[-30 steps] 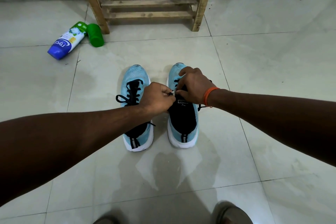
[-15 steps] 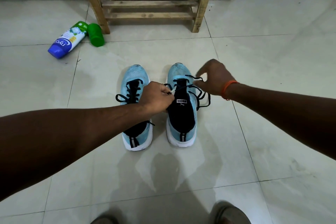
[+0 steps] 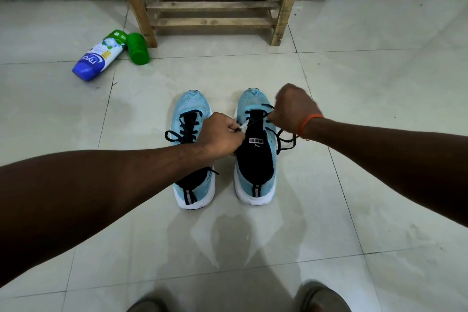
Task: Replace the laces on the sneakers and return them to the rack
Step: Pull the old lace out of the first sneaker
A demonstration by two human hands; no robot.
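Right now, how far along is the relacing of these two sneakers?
Looks done: the left sneaker is laced, a loop hanging at its side. In hand: the right sneaker, where the left hand pinches the tip of the black lace and the right hand grips its loose length. Left: finish and tie it, then put both on the wooden rack; they stand on the floor.

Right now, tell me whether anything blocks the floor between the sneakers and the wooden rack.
Nothing visible does. From the left sneaker and right sneaker straight to the rack, only floor tiles show. The bottle and green cup lie off to the left, by its leg.
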